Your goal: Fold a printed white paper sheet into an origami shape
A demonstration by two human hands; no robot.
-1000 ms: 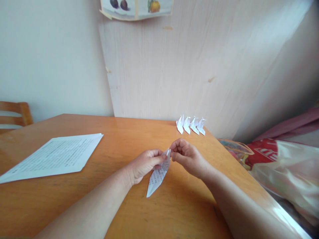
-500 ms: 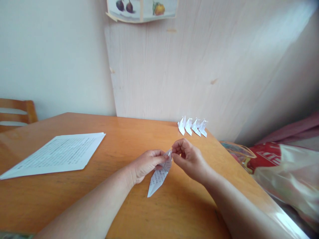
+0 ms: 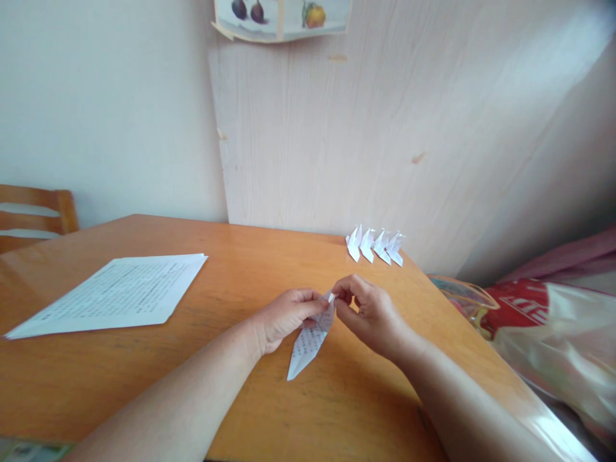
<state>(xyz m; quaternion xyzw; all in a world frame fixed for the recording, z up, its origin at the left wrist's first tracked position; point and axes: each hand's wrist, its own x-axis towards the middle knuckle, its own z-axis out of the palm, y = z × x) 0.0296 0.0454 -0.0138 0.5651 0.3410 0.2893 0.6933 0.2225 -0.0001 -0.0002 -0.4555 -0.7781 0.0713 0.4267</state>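
A folded paper piece [image 3: 308, 346], printed with rows of characters, slants over the middle of the table with a pointed lower end. My left hand [image 3: 291, 316] pinches its upper part between thumb and fingers. At the top tip, my right hand [image 3: 366, 311] has its thumb and fingers closed on the small upper point of the paper; the exact contact is partly hidden by the fingertips. Several folded paper figures [image 3: 375, 247], white with pointed ends, stand in a row at the table's far right corner.
A stack of printed sheets [image 3: 125, 292] lies on the left of the wooden table [image 3: 240, 410]. A wooden chair [image 3: 38, 208] stands beyond the left edge. Red and white plastic bags [image 3: 539, 314] sit past the right edge. A fruit picture [image 3: 283, 19] hangs on the wall.
My right fingertips have come in over the paper's top point, which now bends toward the left. My left hand keeps its pinch. The whole view has shifted slightly.
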